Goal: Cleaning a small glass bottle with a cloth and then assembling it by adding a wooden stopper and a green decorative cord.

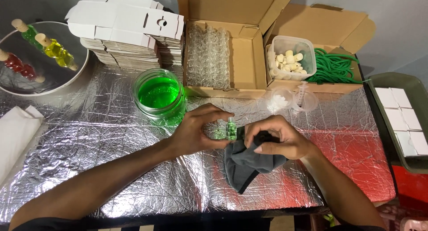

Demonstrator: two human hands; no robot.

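Green-filled small glass bottle (pixel 231 129) pinched in the left hand (pixel 196 132); right hand (pixel 276 139) clamped on a grey cloth (pixel 245 166).

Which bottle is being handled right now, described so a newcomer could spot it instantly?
Start at the green-liquid jar on the foil-covered table. Just right and nearer, the left hand pinches a tiny clear bottle beside the grey cloth under the right hand. Unlike the empty bottles boxed behind, it holds green liquid.
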